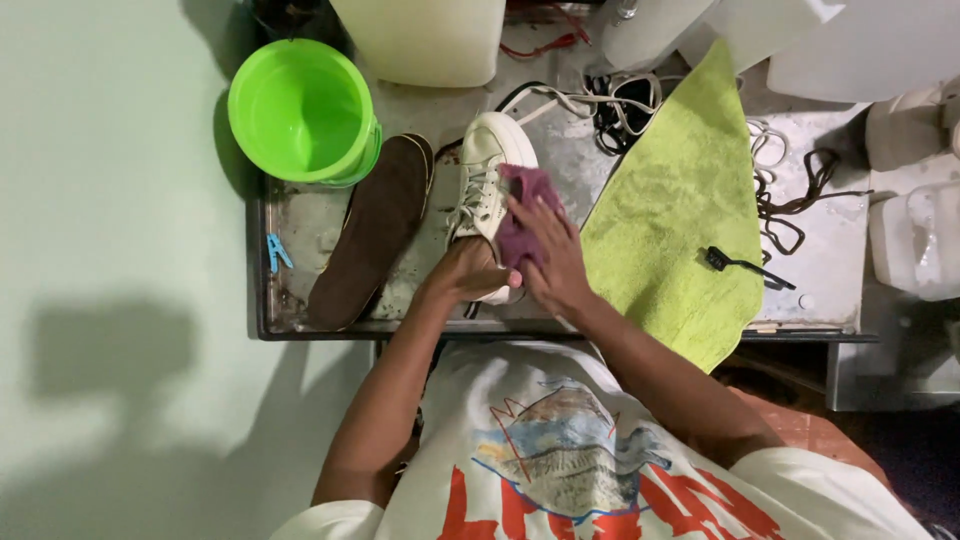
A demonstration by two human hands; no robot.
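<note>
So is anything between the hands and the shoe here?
Only the purple cloth: it lies under the right hand, pressed on the white shoe. The left hand grips the shoe's heel end directly, with nothing visible in between.
</note>
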